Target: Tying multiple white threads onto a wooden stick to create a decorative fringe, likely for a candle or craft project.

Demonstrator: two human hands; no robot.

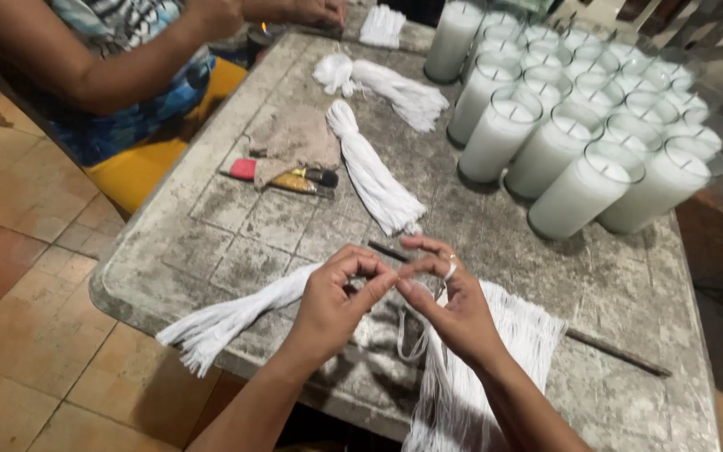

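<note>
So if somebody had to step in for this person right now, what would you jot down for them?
Left hand: fingertips pinched against the right hand's, on thin white string; whether it truly grips is hard to tell.
Right hand: same pinch, a ring on one finger.
Loose white strings lie under the right hand and hang over the stone table's edge.
A bundle of strings lies left of the hands; two tied bundles lie further up the table.
Filled white glass candles stand at the far right.
A thin dark rod lies by the right hand.
Another person sits at the far left.
</note>
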